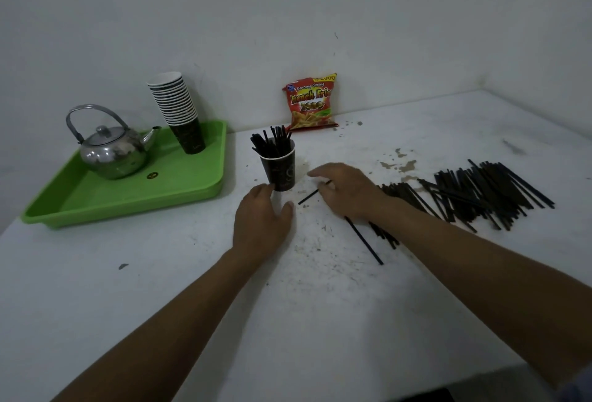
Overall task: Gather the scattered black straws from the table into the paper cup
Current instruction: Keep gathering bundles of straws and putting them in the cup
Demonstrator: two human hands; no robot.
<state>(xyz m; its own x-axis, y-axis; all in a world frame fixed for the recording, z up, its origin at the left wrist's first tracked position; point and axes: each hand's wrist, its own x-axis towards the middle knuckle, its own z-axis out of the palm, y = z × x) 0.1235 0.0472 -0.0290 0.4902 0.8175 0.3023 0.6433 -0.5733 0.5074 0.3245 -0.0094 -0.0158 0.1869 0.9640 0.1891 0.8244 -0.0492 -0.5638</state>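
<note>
Table (pixel 192 289): white, scuffed, flaking paint near the middle; bears everything listed

Green tray (pixel 96 196): far left, holds the steel kettle (pixel 112 151) and the stack of spare cups (pixel 179 113), set apart from the work

Loose straws (pixel 480 193): large black heap at right, well apart from the cup, so most of the task appears undone; one stray straw (pixel 365 241) lies nearer, just beside the right forearm

Snack bag (pixel 312 103): red, leaning on the wall behind the cup

Paper cup (pixel 278 166): dark, upright at centre, a bundle of straws (pixel 272 142) already standing in it

Left hand (pixel 261 225): fingers relaxed, not gripping; fingertips touching the cup's base, apparently to steady it

Right hand (pixel 346 190): palm down, fingers pinching a single straw (pixel 309 197) against the table, apparently to lift it toward the cup
</note>
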